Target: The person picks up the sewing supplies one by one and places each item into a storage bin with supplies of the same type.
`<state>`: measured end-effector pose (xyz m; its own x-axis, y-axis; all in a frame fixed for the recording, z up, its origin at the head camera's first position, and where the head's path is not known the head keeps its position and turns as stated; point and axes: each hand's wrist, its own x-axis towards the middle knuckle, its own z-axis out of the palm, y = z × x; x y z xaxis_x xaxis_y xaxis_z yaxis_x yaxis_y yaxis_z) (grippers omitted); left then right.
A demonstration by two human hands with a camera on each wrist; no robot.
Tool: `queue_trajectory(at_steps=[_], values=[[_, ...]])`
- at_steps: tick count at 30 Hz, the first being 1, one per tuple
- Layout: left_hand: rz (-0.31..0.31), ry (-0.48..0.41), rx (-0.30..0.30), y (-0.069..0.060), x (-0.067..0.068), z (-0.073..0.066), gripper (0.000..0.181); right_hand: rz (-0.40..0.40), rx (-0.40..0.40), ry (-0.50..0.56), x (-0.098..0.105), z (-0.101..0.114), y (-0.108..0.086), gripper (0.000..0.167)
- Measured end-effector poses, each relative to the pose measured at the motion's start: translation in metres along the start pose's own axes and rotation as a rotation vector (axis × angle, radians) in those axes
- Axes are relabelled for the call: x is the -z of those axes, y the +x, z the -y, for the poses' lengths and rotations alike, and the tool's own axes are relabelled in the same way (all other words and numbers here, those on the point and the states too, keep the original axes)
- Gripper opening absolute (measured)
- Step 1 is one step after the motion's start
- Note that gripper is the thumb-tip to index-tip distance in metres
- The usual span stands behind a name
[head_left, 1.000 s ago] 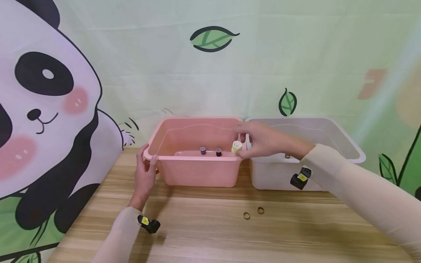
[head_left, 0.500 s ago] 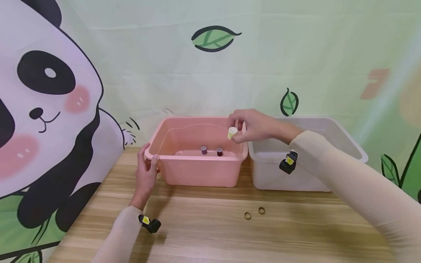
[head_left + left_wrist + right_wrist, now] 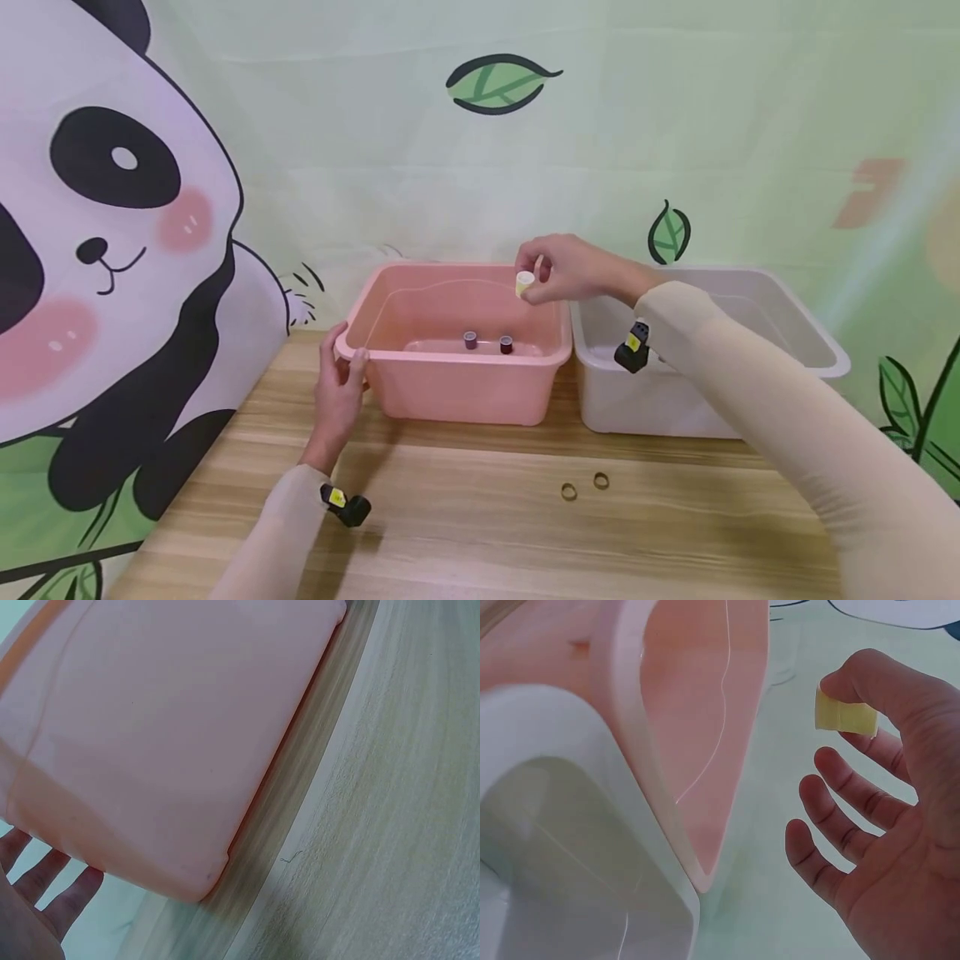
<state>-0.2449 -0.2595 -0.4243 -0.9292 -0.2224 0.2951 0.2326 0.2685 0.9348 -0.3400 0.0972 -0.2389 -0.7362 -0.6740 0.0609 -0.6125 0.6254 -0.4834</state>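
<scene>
Lightly, the right hand pinches a small yellow cylinder between thumb and forefinger, up near two o'clock of the pink bin. At that size it should weigh little; it looks fairly stiff and smooth enough to slip, so its curved side seems the best hold. The left hand grips the bin's corner at eight o'clock. Two darker cylinders sit inside; the grey bin stands at three o'clock on the desk.

The right arm slants inward to a raised right hand, thumb and forefinger pinching, other fingers loosely bent, while the left hand grips lower down.
</scene>
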Motion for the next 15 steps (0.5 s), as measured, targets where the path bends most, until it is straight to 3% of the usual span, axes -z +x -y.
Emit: queue_trajectory(at_steps=[15], values=[[0.003, -0.012, -0.009, 0.000, 0.001, 0.000, 0.056, -0.005, -0.070, 0.070, -0.009, -0.011, 0.034, 0.017]])
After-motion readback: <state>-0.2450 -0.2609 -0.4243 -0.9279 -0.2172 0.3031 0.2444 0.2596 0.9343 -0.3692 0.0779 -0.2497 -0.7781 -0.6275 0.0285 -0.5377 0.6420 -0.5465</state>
